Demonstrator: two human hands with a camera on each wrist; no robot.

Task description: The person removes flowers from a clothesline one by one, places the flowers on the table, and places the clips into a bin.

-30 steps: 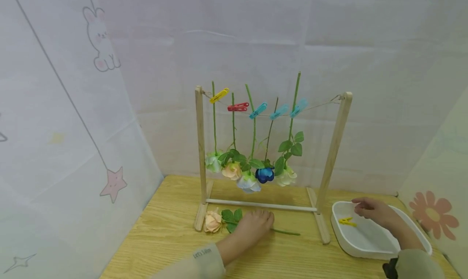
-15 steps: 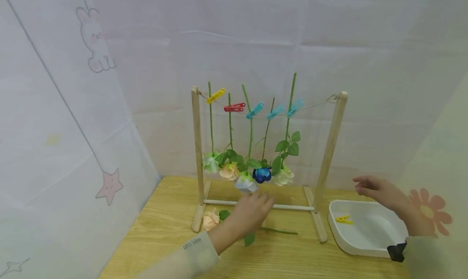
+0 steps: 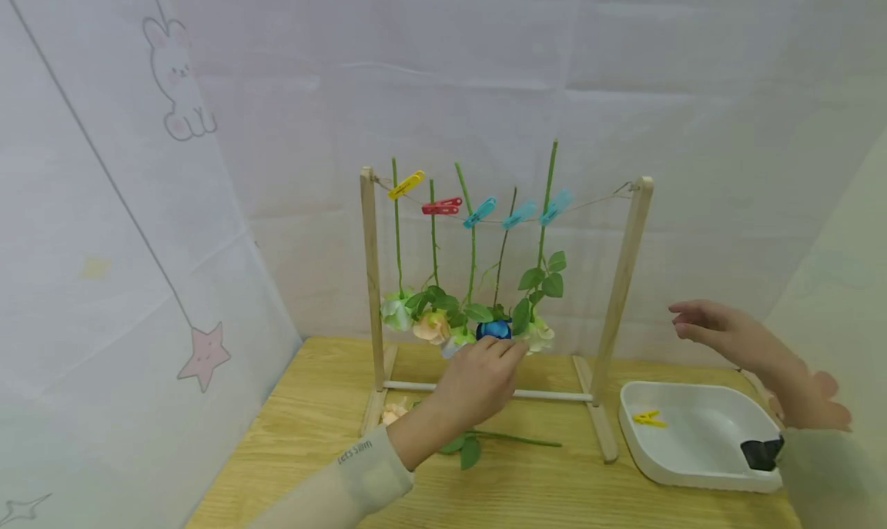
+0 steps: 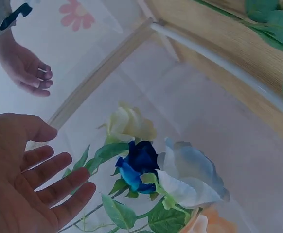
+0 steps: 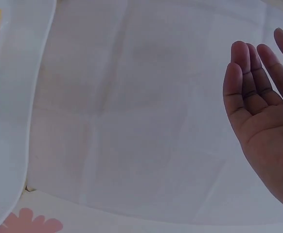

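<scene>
My left hand (image 3: 478, 381) is raised in front of the hanging flowers, near the blue rose (image 3: 492, 329). The left wrist view shows its relaxed fingers (image 4: 63, 189) with nothing in them; the blue rose and a pale blue-white rose (image 4: 190, 174) hang close by. Below my left forearm a peach rose (image 3: 394, 412) lies on the table, partly hidden by the arm, its green stem (image 3: 520, 439) pointing right. My right hand (image 3: 734, 340) hovers above and behind the white tray (image 3: 700, 479); in the right wrist view its palm is bare and its fingers (image 5: 251, 87) are loosely extended.
A wooden frame (image 3: 627, 282) carries a string with several clothespins, among them a red clothespin (image 3: 441, 206), each holding an upside-down flower. A white crossbar (image 3: 554, 395) joins its feet. One yellow clothespin (image 3: 649, 418) lies in the tray. Printed cloth (image 3: 693, 128) hangs behind.
My left hand has left the rose on the table and risen toward the hanging flowers. My right hand has lifted up from the tray. The lying rose's leaves have shifted slightly.
</scene>
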